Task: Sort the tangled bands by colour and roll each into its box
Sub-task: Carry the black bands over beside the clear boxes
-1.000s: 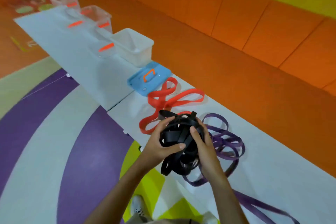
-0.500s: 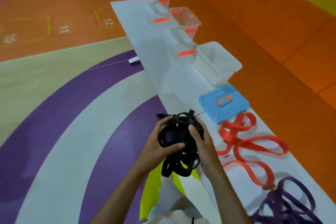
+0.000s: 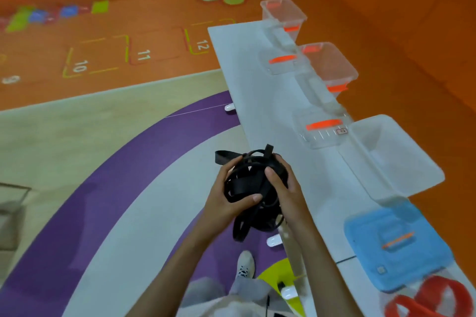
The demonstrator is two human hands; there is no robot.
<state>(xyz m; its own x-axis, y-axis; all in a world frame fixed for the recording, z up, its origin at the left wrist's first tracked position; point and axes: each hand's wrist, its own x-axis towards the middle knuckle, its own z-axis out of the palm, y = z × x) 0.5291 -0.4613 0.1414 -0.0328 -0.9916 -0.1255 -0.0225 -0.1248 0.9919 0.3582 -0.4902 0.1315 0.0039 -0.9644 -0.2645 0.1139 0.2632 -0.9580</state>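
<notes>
We hold the black bands (image 3: 244,185) bunched in a rough ball between both hands, in the air at the near edge of the counter (image 3: 247,72). Our left hand (image 3: 224,195) cups the ball from the left, thumb curled across its front. Our right hand (image 3: 288,188) grips the opposite side, thumb pressed on top. Both forearms reach forward and converge. A few loops hang below our palms. The white box (image 3: 401,162) stands to the right on the counter.
</notes>
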